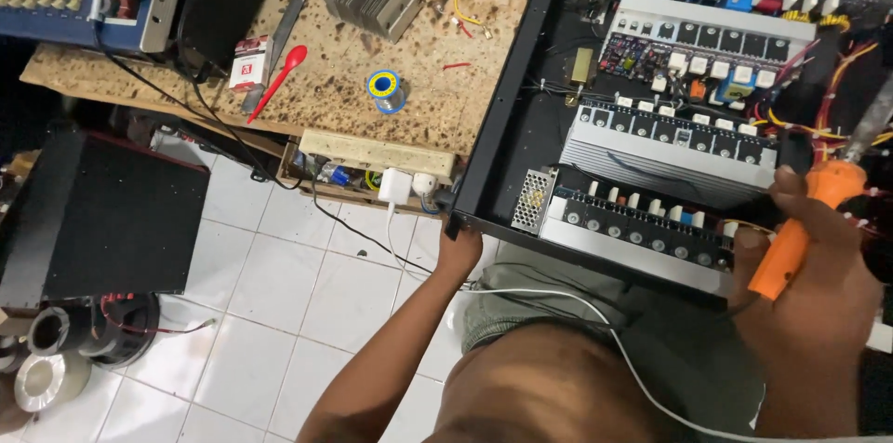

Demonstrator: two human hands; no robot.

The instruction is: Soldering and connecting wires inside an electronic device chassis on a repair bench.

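My left hand (459,246) grips the near left corner of a black metal chassis (507,108) that lies open on the workbench and overhangs my lap. Inside it are circuit boards, a finned aluminium heat sink (665,156), rows of black transistors and red and yellow wires (819,117). My right hand (819,266) is closed around the orange handle of a soldering iron (800,234), whose metal shaft points up to the right over the chassis' right side.
A speckled workbench (335,80) carries a solder spool (384,89), a loose finned heat sink (372,4), a red-handled tool (279,80) and a small red and white box (249,63). A power strip (377,156) with plugs hangs at its edge. Black cases and tape rolls (51,355) stand on the white tile floor.
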